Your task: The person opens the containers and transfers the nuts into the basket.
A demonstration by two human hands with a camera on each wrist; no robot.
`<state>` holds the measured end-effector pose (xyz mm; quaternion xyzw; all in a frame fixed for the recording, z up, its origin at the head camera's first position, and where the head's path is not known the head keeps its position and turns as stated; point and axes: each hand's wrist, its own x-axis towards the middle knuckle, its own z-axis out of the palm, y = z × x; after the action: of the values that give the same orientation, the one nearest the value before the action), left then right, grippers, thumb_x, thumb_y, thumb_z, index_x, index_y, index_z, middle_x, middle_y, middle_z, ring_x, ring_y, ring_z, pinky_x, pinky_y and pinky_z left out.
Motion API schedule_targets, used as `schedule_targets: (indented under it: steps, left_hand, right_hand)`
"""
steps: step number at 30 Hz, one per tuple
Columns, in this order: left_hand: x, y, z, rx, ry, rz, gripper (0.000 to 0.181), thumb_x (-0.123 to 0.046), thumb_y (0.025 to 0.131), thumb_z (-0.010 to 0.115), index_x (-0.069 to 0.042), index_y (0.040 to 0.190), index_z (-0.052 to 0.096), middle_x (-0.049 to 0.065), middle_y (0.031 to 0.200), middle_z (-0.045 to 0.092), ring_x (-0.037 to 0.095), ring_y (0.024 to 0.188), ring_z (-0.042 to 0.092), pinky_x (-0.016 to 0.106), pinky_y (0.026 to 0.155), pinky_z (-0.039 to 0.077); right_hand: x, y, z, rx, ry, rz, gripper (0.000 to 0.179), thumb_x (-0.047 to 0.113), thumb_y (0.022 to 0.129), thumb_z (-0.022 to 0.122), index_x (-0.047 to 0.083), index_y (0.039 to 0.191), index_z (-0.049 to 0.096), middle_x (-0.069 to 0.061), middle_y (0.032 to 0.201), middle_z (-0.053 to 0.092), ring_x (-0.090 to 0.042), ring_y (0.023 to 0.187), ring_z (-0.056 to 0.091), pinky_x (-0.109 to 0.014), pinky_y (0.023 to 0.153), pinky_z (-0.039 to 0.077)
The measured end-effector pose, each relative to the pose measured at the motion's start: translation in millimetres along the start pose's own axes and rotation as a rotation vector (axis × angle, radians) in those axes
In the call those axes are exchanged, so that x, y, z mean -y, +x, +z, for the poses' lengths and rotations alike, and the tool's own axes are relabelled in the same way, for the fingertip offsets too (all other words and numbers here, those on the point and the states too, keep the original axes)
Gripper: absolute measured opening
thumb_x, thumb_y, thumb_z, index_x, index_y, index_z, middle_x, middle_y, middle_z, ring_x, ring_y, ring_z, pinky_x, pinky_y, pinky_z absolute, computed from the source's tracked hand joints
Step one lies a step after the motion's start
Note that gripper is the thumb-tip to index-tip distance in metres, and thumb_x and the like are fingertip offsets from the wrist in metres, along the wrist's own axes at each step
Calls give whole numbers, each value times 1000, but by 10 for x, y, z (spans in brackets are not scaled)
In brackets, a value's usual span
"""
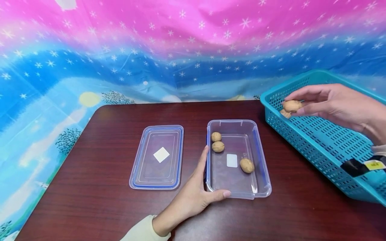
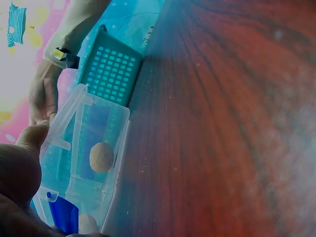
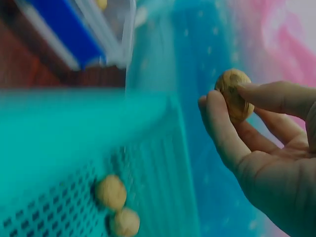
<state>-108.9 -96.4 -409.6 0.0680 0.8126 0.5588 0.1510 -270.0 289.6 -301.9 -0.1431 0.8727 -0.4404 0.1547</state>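
A walnut (image 1: pixel 292 106) is pinched between the thumb and fingers of my right hand (image 1: pixel 334 105), over the teal basket (image 1: pixel 307 157). Under it, another walnut (image 1: pixel 285 113) shows inside the basket; the right wrist view has two walnuts there, one being this walnut (image 3: pixel 111 192). My left hand (image 1: pixel 193 192) rests against the near left corner of a clear plastic box (image 1: pixel 262 157), its thumb along the front rim and a straight finger along the left side. The other left fingers are mostly hidden. Three walnuts lie in the box, two at the left and one walnut (image 1: pixel 247 165) at the right.
A clear lid (image 1: pixel 156 174) with a blue seal and a white square label lies flat left of the box. Everything stands on a dark red-brown table (image 1: pixel 99 160). Behind it hangs a pink and blue snowflake cloth (image 1: pixel 169 50).
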Motion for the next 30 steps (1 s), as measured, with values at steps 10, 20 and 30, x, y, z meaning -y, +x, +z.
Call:
schedule_targets:
  steps: [10,20,30]
  left_hand:
    - [-2,15,-3,11,-5,4,126,-36,81,92,-49,166,0,2,172,30,17,153,35,52,126,26]
    - [5,12,2,7,0,-6,125,-39,81,92,-52,164,0,2,172,28,18,154,33,53,126,26]
    - [5,20,-5,1,1,-13,125,-39,80,92,-54,164,0,2,172,28,18,154,33,53,126,26]
  right_hand:
    - [-530,135,-301,22,-19,125,39,9,107,60,45,123,64,26,114,66,0,105,63,-18,84,55]
    - [-822,250,-298,52,102,250,41,3,105,58,43,111,66,28,108,62,3,100,67,-27,92,60]
    - [-851,286,-183,91,76,273,32,0,104,59,23,125,66,18,106,71,-8,95,75,-33,88,62]
